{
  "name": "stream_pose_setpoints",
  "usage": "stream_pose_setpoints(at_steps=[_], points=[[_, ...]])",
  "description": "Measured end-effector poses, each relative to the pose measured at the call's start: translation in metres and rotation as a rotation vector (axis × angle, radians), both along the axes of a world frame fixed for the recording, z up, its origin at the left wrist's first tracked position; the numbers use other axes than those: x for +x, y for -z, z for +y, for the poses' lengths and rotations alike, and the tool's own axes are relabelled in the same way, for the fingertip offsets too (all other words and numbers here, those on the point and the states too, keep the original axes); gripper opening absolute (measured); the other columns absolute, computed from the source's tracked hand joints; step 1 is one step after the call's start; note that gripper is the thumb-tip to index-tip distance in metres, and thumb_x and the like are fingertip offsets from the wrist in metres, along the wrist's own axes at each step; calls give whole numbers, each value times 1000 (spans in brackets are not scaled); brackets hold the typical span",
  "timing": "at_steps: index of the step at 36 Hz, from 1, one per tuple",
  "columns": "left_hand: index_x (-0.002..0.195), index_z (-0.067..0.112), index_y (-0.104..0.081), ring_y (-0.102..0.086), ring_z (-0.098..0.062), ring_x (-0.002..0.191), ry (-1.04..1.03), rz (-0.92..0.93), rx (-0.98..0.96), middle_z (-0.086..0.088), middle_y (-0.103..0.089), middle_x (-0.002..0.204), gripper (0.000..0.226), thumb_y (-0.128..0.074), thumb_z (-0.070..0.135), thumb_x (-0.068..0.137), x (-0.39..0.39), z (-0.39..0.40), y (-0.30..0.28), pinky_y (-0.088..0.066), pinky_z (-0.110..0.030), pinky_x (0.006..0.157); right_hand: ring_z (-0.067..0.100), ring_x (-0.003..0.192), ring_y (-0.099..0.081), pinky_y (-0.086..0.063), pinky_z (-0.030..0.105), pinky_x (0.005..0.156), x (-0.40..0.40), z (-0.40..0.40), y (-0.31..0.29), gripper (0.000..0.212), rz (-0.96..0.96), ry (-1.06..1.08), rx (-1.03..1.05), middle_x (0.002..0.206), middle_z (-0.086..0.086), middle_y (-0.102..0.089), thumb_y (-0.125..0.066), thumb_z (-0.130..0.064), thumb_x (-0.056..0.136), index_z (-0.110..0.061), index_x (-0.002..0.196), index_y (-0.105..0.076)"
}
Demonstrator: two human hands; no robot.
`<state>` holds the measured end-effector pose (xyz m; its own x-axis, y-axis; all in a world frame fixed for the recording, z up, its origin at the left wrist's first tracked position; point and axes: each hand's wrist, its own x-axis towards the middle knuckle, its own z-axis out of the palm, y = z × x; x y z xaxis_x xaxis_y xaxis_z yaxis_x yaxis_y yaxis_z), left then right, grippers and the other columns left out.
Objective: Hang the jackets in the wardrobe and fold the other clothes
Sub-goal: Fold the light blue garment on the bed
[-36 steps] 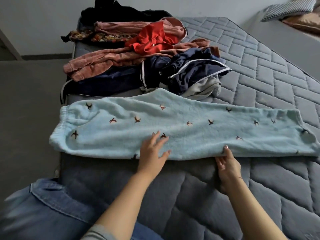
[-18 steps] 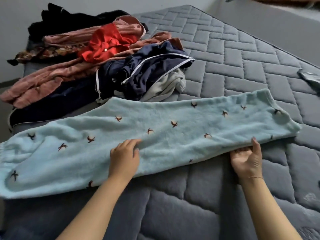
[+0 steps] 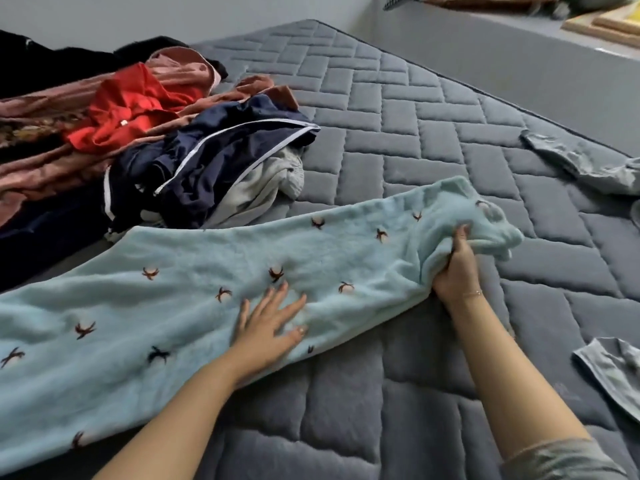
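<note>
Grey quilted bed [image 3: 415, 140], and the blue trousers [image 3: 173, 306] lie stretched lengthways across it under both hands. Left hand [image 3: 268, 327] is flat and spread mid-length; right hand [image 3: 455, 268] grips the bunched far end, nearer it, likely ready to fold leftward.

We see a grey quilted mattress [image 3: 398, 140] filling the frame from 6 to 1 o'clock. Beyond it, toward 1 o'clock, runs a grey ledge [image 3: 502, 46], with a brown cushion [image 3: 485, 0] and pale wooden boards [image 3: 609, 24] on top.
</note>
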<state>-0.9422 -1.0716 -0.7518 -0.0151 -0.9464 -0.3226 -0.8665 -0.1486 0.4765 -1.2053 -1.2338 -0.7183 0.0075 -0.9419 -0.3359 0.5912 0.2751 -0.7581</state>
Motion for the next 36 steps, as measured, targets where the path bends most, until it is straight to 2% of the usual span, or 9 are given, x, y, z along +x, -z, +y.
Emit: stream_pose_setpoints(at_steps=[2,4,6,9,12,15,19,28,36], points=[[140,37,-44,-11,6,141,-147,352,23,24,-13,151,40,-48,34,99,7,-1,-20,-5,-27,119,24,87,-69,-54,45,80,13,7,-9,54,169,-33,-64,96,3,-72,-48,-56,94,-13,122,-60],[122,39,-57,-43,16,118,-378,653,-33,23,-47,135,27,-52,28,98,18,5,-39,-37,-7,97,10,65,-61,-50,34,71,32,16,-19,41,507,-57,-219,71,-7,-66,-53,-52,93,-15,102,-65],[117,37,-59,-53,11,106,-594,682,-188,16,-59,119,24,-53,25,98,40,14,-51,-42,-8,85,-8,63,-56,-45,16,71,57,31,-21,18,698,-126,-394,65,-21,-63,-54,-41,96,-27,87,-62],[115,24,-61,-55,-5,109,-785,549,-361,2,-61,117,24,-53,12,97,82,26,-59,-40,-19,87,0,90,-57,-42,30,86,98,59,-10,14,845,-335,-683,93,-17,-64,-57,-22,93,-35,97,-59],[118,16,-61,-53,-15,111,-854,426,-356,-6,-60,123,26,-56,7,94,123,30,-59,-41,-30,90,17,145,-19,-11,43,118,132,77,17,70,1274,-610,-986,153,-3,-33,-59,-6,81,-28,144,-37],[122,12,-59,-50,-23,119,-851,241,-335,-12,-54,131,33,-63,6,89,161,29,-56,-39,-36,100,33,147,-11,-1,49,118,157,96,35,82,1601,-667,-1110,157,6,-23,-68,-18,71,-23,147,-36],[130,4,-53,-46,-28,126,-828,107,-351,-17,-51,133,49,-71,9,84,196,12,-54,-34,-33,103,47,134,-37,-12,53,113,176,103,38,79,1640,-472,-998,144,14,-47,-81,-27,61,-13,134,-56],[135,17,-46,-48,-32,126,-778,-99,-127,-12,-50,137,72,-67,58,79,231,-48,-36,-39,-39,100,46,135,-35,-17,62,110,198,104,56,59,1636,-225,-1048,143,11,-49,-62,-40,79,-16,133,-58],[92,9,-72,-61,-30,91,-578,29,-416,-10,-68,92,20,-80,14,75,215,-27,-51,-40,-30,74,32,128,-48,-20,47,114,201,103,52,45,1355,-115,-932,132,2,-53,-45,-23,88,-6,128,-57]])
